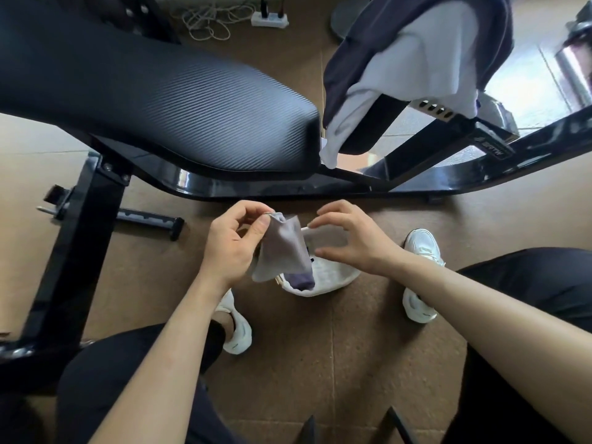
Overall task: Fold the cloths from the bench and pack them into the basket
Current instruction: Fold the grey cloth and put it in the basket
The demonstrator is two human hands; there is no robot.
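While your left hand (230,245) pinches the top edge of the grey cloth (283,251) between thumb and forefinger, so that it hangs over the left side of the basket (330,274), your right hand (349,238) hovers above the basket with fingers spread, holding nothing. Bring that free hand to the dangling lower end, fold it up to the pinched edge, and lay it flat inside the basket, not over its rim. More cloths (416,65) drape the bench (160,100), well beyond the basket.
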